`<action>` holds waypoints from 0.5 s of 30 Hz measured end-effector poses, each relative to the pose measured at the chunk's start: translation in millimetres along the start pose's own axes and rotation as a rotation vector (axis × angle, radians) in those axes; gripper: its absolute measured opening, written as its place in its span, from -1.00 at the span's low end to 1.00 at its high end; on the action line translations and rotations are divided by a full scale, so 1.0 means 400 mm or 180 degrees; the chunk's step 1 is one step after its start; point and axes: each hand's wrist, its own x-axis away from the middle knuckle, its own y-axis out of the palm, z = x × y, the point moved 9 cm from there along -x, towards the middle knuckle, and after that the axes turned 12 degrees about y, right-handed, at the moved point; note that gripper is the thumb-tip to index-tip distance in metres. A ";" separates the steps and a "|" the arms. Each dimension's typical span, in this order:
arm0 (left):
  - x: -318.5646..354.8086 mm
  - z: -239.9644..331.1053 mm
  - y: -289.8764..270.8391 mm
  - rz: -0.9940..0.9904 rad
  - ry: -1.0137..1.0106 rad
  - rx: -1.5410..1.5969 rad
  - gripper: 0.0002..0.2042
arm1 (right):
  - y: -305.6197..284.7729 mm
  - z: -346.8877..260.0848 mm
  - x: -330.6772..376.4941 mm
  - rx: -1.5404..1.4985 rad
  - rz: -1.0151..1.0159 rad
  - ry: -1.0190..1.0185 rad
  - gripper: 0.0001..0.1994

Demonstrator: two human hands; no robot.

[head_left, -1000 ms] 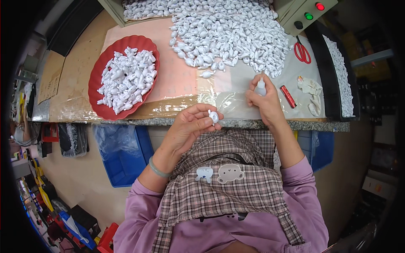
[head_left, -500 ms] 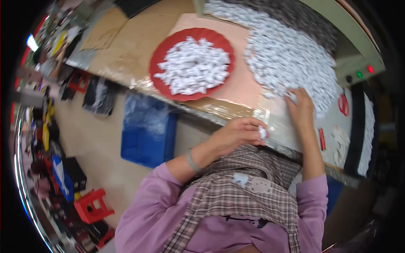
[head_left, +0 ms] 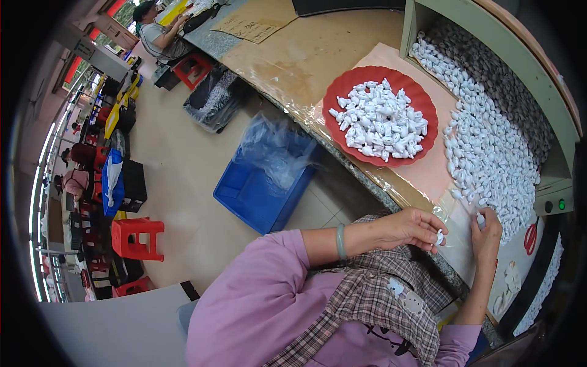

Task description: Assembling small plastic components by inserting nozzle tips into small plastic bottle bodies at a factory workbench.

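In front of me, the person's left hand point(head_left: 411, 229) pinches a small, rounded white piece point(head_left: 439, 238) near the speckled grey table edge point(head_left: 373, 183); the right hand point(head_left: 488, 237) grasps a translucent plastic bottle point(head_left: 480, 221) beside heaped white pieces point(head_left: 486, 159). A light, steady pinch and an upright bottle seem wisest.

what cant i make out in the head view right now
All in the head view:
Small white piece: partly covered by the left hand, its marks too small.
Pale bottle: lower part hidden by the right hand, so its fill is unclear.
Red bowl: floor hidden by heaped white pieces.
Black thing: cut off by the upper edge.
Seated co-worker: handwork too small.
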 end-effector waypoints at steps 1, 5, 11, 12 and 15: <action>0.001 -0.002 -0.002 0.0048 -0.0024 -0.0001 -0.72 | -0.003 0.008 0.004 -0.0005 0.0004 -0.0005 -0.85; -0.006 -0.009 0.003 0.0022 -0.0059 -0.0008 -0.70 | -0.040 0.058 0.038 -0.0794 -0.0069 0.0670 -0.88; -0.013 0.008 0.000 0.0128 -0.0117 -0.0214 -0.68 | -0.006 0.042 0.142 -0.2883 -0.0510 0.1687 -0.93; -0.010 0.012 -0.006 0.0132 -0.0036 -0.0316 -0.69 | 0.004 0.022 0.158 -0.3104 -0.0583 0.1691 -0.92; -0.004 0.016 0.013 0.0189 -0.0258 -0.0400 -0.70 | 0.025 -0.031 0.199 -0.3589 -0.0663 0.1712 -0.91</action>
